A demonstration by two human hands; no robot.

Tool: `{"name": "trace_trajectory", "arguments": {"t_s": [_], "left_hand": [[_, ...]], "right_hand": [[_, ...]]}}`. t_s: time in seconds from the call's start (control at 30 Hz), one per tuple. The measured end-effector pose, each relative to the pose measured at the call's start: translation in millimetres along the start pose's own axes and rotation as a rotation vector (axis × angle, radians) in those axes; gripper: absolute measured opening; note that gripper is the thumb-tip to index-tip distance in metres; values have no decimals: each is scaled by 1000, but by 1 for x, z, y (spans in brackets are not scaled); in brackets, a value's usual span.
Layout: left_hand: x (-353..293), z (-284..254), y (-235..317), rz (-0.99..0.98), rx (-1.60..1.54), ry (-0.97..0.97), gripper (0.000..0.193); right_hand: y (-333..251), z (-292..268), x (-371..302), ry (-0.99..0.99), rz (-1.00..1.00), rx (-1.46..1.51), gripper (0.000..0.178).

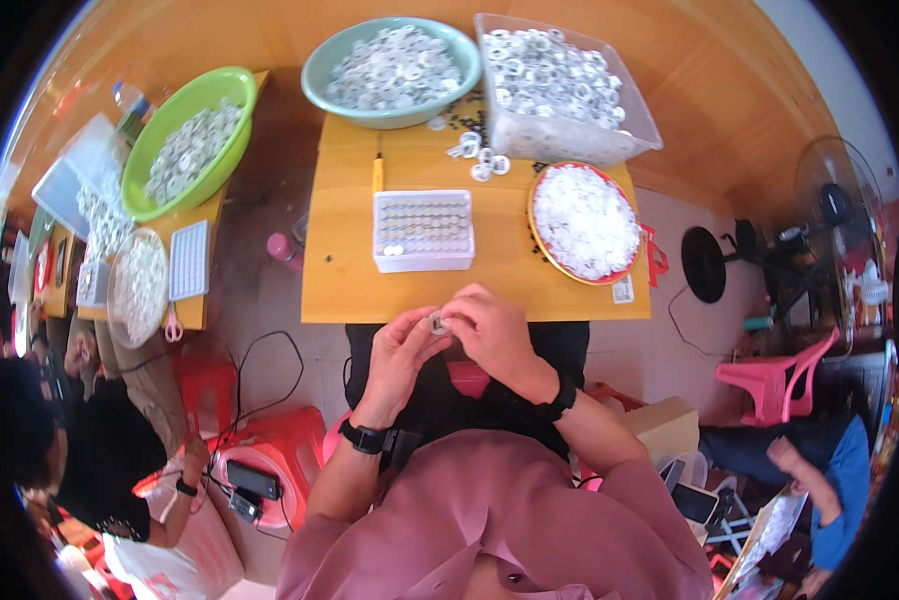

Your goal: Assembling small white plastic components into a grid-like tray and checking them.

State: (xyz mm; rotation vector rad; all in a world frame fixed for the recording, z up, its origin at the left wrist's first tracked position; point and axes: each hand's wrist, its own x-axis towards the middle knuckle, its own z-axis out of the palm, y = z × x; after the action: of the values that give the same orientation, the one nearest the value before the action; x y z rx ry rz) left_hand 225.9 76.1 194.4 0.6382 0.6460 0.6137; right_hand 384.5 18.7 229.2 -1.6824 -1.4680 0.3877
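Observation:
Just off the table's front edge, my left hand [402,345] and my right hand [490,328] meet over my lap. Between their fingertips is a small round white piece [437,323] with a dark centre. Both hands pinch it; my fingers partly cover it. Beyond them on the table sits a white box [424,262] with rows of small silvery round parts. Right of it stands a red-rimmed round tray [536,240] heaped with small white pieces. A yellow-handled screwdriver [379,175] lies behind the white box.
At the table's back are a light-blue basin [315,85] and a clear plastic bin [570,140], both full of white round pieces. Loose pieces [485,160] and black bits lie before the bin. A green basin [240,150] stands on the left table, near a co-worker [110,450].

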Motion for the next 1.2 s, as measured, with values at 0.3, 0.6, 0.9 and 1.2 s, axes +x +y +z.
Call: {"name": "trace_trajectory", "arguments": {"t_s": [0.3, 0.6, 0.9, 1.2], "left_hand": [[-1, 5, -15, -63, 81, -39, 25], [-6, 20, -23, -38, 127, -30, 25], [0, 30, -17, -33, 315, 43, 24], [12, 41, -24, -22, 402, 115, 20]], "right_hand": [[19, -12, -22, 7, 5, -13, 7], [31, -30, -22, -177, 127, 163, 10], [38, -17, -27, -68, 87, 127, 8], [53, -21, -33, -82, 53, 224, 8]]}}
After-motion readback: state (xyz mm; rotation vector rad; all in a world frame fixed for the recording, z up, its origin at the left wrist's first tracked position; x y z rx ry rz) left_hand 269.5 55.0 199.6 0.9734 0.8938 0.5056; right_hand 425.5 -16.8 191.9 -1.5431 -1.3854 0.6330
